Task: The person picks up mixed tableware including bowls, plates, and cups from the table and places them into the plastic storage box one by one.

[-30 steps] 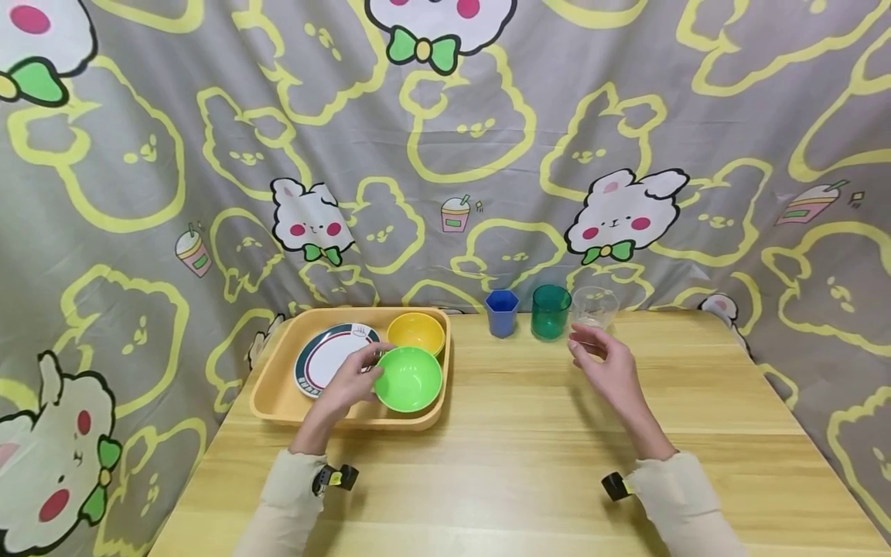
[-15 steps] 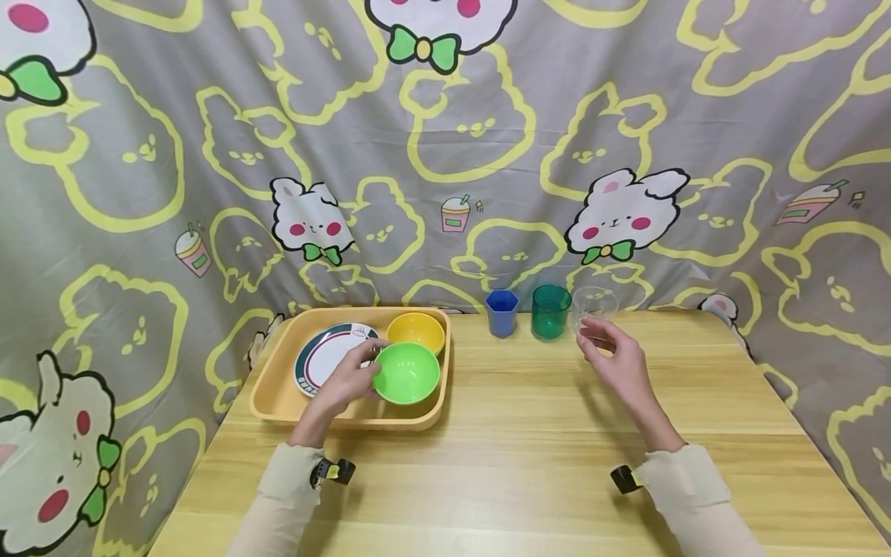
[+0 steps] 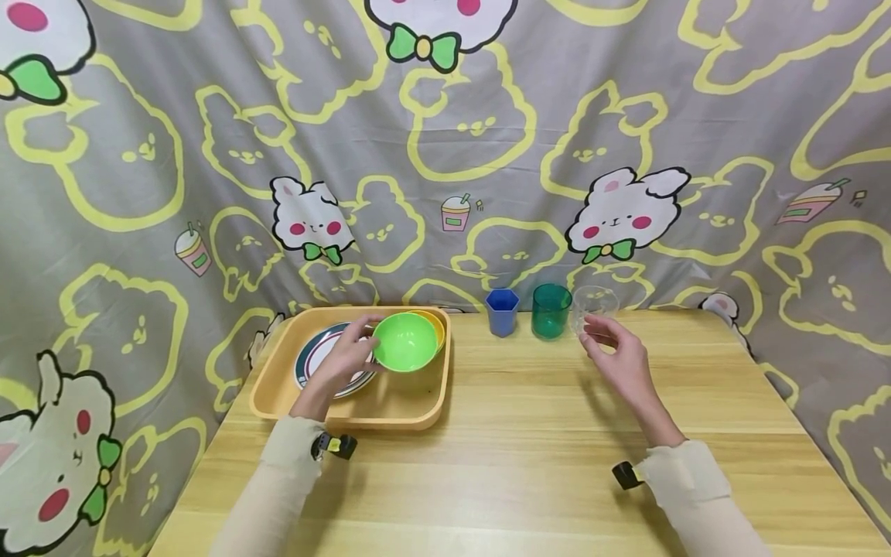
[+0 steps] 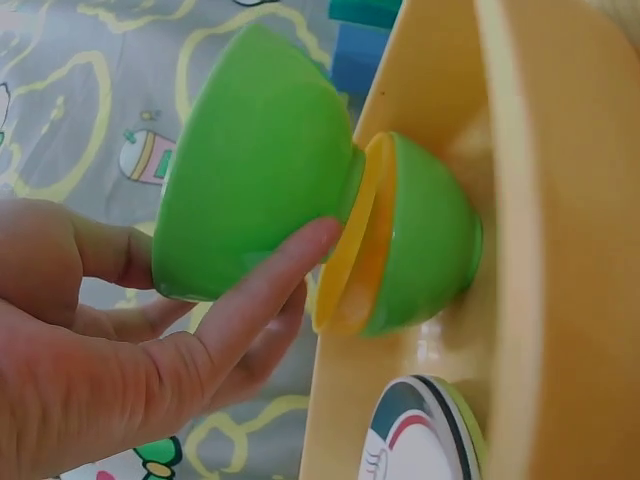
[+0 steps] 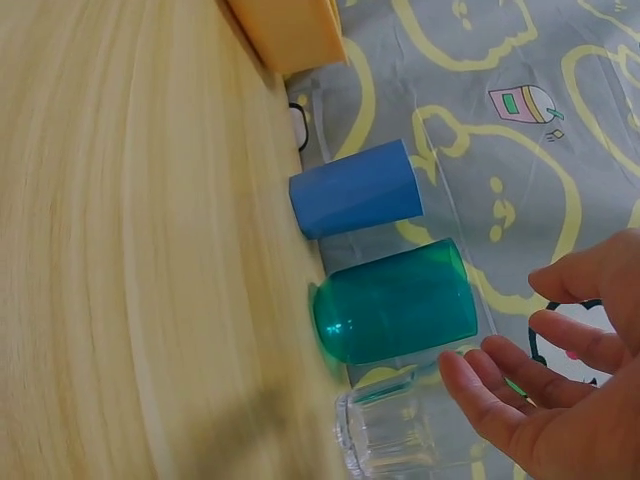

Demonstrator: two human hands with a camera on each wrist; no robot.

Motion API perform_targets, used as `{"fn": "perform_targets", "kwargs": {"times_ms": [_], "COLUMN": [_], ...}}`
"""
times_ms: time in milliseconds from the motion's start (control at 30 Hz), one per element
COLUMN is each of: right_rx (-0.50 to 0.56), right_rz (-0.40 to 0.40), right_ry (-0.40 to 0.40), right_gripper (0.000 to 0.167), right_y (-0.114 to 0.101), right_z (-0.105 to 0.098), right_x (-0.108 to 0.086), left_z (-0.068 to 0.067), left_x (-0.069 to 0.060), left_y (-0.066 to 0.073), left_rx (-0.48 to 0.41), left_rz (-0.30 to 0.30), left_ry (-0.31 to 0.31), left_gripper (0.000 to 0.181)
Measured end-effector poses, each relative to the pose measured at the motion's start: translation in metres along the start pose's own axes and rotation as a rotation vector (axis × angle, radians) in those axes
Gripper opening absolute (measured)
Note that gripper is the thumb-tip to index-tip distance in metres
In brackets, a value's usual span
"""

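The left hand [image 3: 346, 357] grips a green bowl [image 3: 406, 342] by its left side, over the yellow bowl [image 3: 437, 325] in the tray's back right. In the left wrist view, the held bowl [image 4: 255, 170] is right by the rim of the yellow bowl [image 4: 350, 270], which lies inside another green bowl [image 4: 428, 235]. The right hand [image 3: 622, 362] is beside a clear cup [image 3: 595, 303], its fingers relaxed and bent. In the right wrist view, the right hand [image 5: 560, 375] holds nothing, near the clear cup [image 5: 390, 430] and the green cup [image 5: 400, 302].
The orange tray [image 3: 278, 391] also holds stacked plates [image 3: 316, 360] on its left. A blue cup [image 3: 502, 313] and a green cup [image 3: 551, 312] stand at the table's back edge, against the patterned curtain [image 3: 480, 186].
The left hand has moved the green bowl away from the person, from the tray's front right to over the yellow bowl. The right hand has shifted slightly right.
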State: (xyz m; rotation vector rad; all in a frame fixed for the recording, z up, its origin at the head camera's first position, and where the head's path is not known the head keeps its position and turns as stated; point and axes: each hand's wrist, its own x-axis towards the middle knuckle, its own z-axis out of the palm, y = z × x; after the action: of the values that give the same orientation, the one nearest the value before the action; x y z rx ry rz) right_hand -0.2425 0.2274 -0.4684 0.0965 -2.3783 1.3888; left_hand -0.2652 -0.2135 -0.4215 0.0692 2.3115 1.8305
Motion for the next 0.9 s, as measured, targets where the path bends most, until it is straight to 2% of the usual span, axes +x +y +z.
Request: {"fn": "perform_targets", "kwargs": {"times_ms": [167,400,500,700,900], "right_rx": [0.003,-0.025,-0.027,-0.034,-0.028], "right_rz": [-0.008,-0.008,0.003,0.023,0.033], "right_ry": [-0.001,0.005,0.007,0.072,0.134], "right_gripper": [0.034,0.036,0.040,0.056,0.073], "right_y": [0.001,0.009,0.013,0.026,0.039], "right_z": [0.000,-0.001,-0.001,0.001,0.002], "right_x": [0.000,0.004,0.007,0.014,0.022], "left_z": [0.001,0.006,0.009,0.009,0.008], "left_x": [0.015,0.033,0.040,0.047,0.051], "left_y": [0.003,0.007,0.009,0.008,0.004], "left_rx": [0.012,0.219,0.263,0.281,0.243], "left_rz": [-0.022,-0.023,-0.039,-0.063,-0.082], "left_ry": [0.008,-0.006,-0.011,-0.011,-0.032], "left_gripper": [0.050,0.047,0.045,0.045,0.050]}}
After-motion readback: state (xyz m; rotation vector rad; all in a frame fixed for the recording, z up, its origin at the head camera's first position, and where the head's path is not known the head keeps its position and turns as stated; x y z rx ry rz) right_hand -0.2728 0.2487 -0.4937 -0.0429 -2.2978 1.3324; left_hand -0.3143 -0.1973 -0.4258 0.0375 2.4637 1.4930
